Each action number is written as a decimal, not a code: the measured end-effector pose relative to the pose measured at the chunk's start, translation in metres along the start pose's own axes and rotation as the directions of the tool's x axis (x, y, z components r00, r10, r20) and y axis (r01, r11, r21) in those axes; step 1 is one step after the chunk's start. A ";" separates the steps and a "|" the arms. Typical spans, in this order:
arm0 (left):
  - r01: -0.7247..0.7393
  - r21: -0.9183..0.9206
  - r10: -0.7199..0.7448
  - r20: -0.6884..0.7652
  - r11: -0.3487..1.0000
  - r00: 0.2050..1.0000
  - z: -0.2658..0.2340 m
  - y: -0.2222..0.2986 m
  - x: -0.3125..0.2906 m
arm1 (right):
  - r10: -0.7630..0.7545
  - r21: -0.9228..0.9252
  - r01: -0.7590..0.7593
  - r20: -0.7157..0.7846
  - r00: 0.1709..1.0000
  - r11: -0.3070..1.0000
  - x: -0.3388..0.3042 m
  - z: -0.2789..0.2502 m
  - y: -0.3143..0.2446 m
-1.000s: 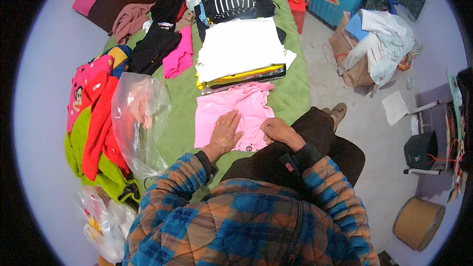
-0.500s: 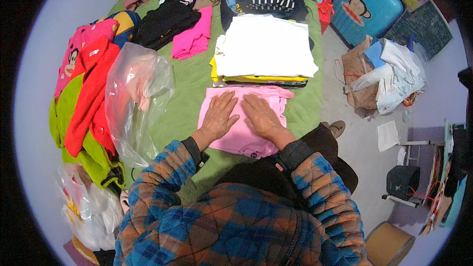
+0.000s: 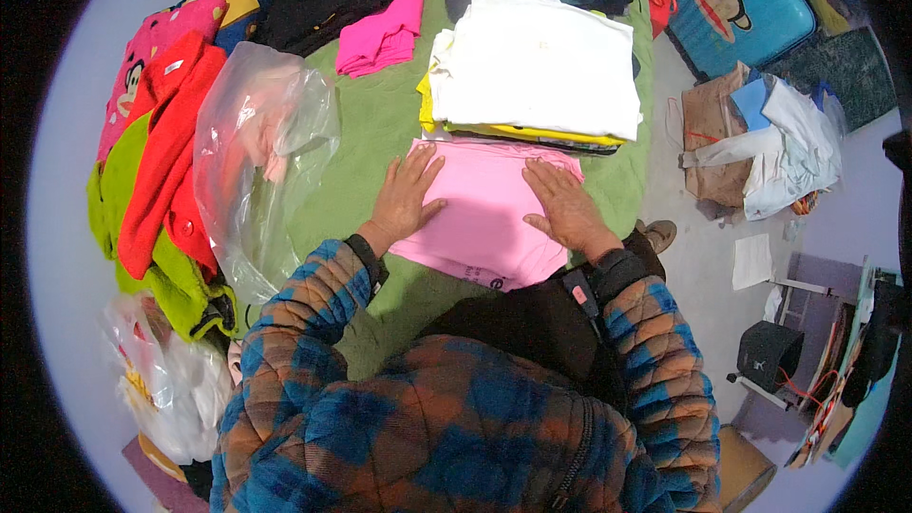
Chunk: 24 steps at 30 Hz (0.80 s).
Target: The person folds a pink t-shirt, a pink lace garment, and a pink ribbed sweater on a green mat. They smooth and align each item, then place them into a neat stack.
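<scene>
A folded light pink garment (image 3: 484,214) lies flat on the green bedspread (image 3: 361,142), dark print along its near edge. My left hand (image 3: 407,198) rests on its left side with fingers spread. On its right side lies my right hand (image 3: 568,205), also open, palm down. Just beyond the garment stands a stack of folded clothes, topped by a white garment (image 3: 537,62) with a yellow one (image 3: 475,129) showing underneath.
To the left are a clear plastic bag (image 3: 261,161), a red coat (image 3: 176,180) and a lime-green garment (image 3: 171,294). Bright pink (image 3: 385,28) and black clothes (image 3: 318,5) lie farther back. A blue suitcase (image 3: 736,9) and a paper bag with clothes (image 3: 712,142) stand right.
My hands have moved apart toward the garment's two sides, and the pink garment looks flatter and wider. The whole view has shifted slightly.
</scene>
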<state>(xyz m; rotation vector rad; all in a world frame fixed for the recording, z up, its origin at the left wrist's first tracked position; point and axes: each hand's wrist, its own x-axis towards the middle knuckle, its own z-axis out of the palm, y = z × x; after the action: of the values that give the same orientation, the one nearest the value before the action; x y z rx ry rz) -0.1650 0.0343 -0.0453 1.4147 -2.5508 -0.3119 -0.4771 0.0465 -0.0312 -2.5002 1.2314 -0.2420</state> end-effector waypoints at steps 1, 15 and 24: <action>-0.003 0.027 0.003 -0.002 1.000 1.000 -0.003 0.001 0.002 | -0.001 0.007 0.000 0.022 1.000 1.000 0.000 -0.004 0.002; -0.048 0.024 0.043 0.173 0.999 0.984 -0.017 0.026 -0.035 | 0.041 0.309 -0.184 0.416 0.908 0.933 -0.033 0.004 -0.053; -0.190 -0.067 0.186 -0.066 0.979 0.980 -0.022 0.035 -0.040 | 0.102 0.226 -0.156 0.232 0.967 0.962 -0.058 0.002 -0.059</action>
<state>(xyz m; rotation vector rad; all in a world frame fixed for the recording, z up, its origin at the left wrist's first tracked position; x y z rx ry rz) -0.1665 0.0843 -0.0177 1.1290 -2.5716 -0.3223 -0.4681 0.1268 -0.0113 -2.1630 1.1910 -0.0764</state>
